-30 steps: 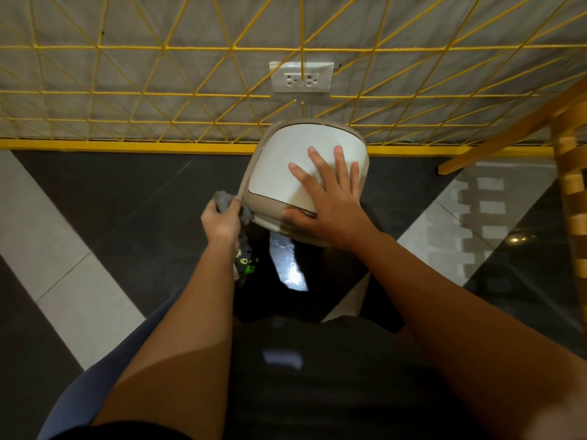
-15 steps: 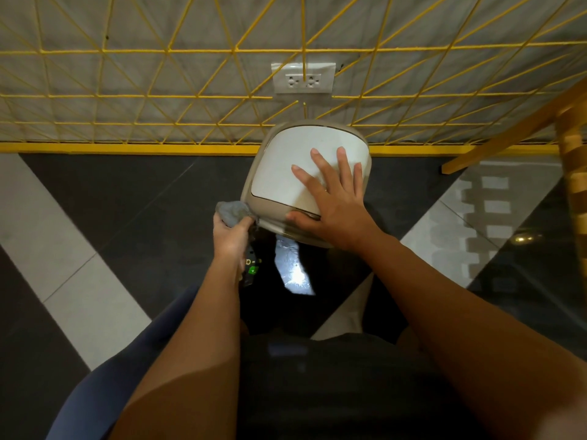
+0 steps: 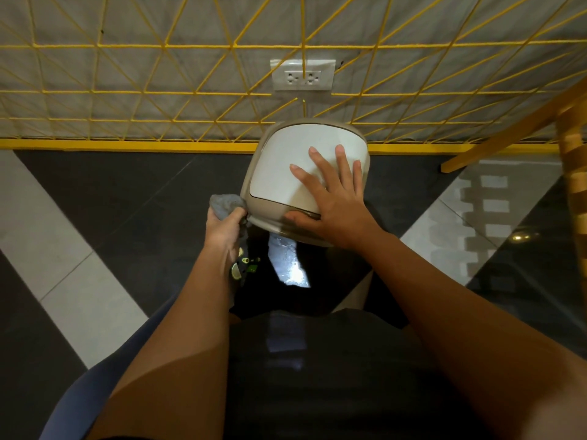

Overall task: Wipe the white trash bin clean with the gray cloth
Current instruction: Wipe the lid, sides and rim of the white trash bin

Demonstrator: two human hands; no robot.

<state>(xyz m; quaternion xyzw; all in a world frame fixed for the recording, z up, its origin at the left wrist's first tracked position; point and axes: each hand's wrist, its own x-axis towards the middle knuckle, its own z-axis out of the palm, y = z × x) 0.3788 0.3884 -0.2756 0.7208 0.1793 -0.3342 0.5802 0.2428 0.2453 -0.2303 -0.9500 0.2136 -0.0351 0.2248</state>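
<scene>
Left hand (image 3: 224,230) curled round bunched gray cloth (image 3: 226,203), pressing it to the near-left corner of the beige rim. White trash bin (image 3: 279,173) on the floor (image 3: 127,201), back against the yellow baseboard (image 3: 127,145), immediately right of the cloth. Right hand (image 3: 333,204) spread flat on the lid, thumb on the near rim, probably steadying. Wiping side: left. Likely next stroke rightward along the near rim or down the left wall.

bin (image 3: 286,166) before wall grid (image 3: 158,90) | cloth (image 3: 226,204) seemingly touching bin's left | outlet (image 3: 302,75) behind
</scene>
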